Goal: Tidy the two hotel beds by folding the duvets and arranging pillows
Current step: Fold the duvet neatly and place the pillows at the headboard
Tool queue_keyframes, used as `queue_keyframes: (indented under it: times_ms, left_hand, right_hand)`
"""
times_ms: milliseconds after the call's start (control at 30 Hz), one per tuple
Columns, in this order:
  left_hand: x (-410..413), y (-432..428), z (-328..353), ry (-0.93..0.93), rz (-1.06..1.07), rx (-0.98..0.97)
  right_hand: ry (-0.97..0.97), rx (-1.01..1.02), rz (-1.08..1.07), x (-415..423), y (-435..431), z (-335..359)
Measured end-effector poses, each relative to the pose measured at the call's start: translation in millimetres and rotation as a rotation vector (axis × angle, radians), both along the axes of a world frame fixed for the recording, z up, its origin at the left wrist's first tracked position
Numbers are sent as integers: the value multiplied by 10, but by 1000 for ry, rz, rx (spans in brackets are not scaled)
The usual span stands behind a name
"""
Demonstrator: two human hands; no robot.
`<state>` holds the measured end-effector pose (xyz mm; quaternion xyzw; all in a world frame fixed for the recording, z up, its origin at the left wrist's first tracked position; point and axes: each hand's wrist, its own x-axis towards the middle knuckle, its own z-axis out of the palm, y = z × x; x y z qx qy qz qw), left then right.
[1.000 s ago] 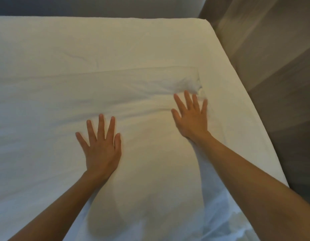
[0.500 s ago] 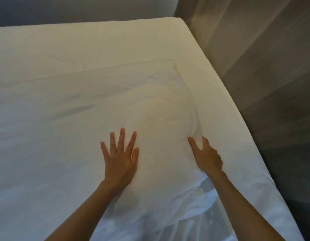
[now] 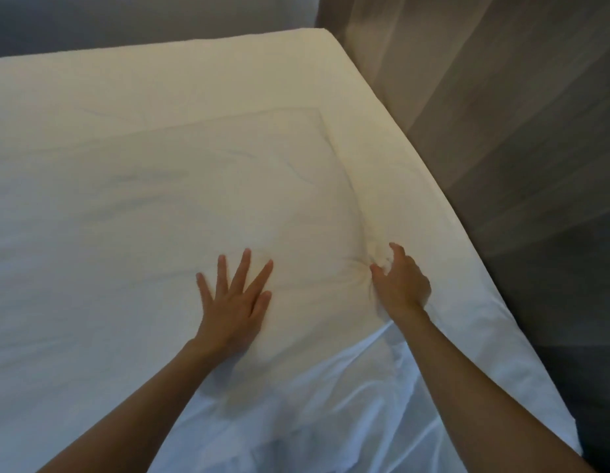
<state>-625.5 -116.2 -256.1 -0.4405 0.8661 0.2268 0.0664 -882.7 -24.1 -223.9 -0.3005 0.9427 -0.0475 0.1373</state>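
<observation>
The duvet (image 3: pixel 194 206) edge lies just inside the bed (image 3: pixel 416 186) edge. Left hand (image 3: pixel 233 302) is spread flat on it; right hand (image 3: pixel 401 281) pinches its edge.

My right hand (image 3: pixel 401 285) blurs where its fingers (image 3: pixel 378 269) bunch the duvet (image 3: pixel 160 216); the duvet and bed (image 3: pixel 416 206) run off the left and bottom edges.

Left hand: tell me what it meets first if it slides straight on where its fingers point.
Only more duvet: the left hand lies flat, fingers pointing up-right toward the duvet's far corner, then likely bare sheet.
</observation>
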Motion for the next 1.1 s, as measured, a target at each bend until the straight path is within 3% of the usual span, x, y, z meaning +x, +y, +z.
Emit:
queue_keyframes:
  times_ms: [67,133,200,333,467,600,667,800,900,1100]
  left_hand:
    - [128,14,-13,7,31,-89]
    - [271,61,-4,-14,155,-207]
    - [471,85,-19,-41,302,-250]
    - [806,183,-98,-122,410,-216]
    - [814,302,-165,-125,357,-187]
    - [735,502,-122,-176,317,-92]
    - [726,527,-33,-216,238,-16]
    - [847,535,440,-275,57,179]
    - [1146,659,802,-231,80,124]
    - [2030,1170,1756,-113,167,-39]
  right_hand:
    - [158,-48,104,79,-135,-88]
    - [321,-317,300,368,-300,-75]
    - [248,-450,505,896,-430,-60]
    - [114,-220,839,1661,-316,-418]
    - [194,-135,803,1275,-67,-634]
    - [238,26,633,695,217,-578]
    - [160,100,493,549,331,-517]
    - [-179,257,231,486,427,-197]
    - [-139,222,367,807,539,280]
    - [-15,-110,725,1958,1014,1532]
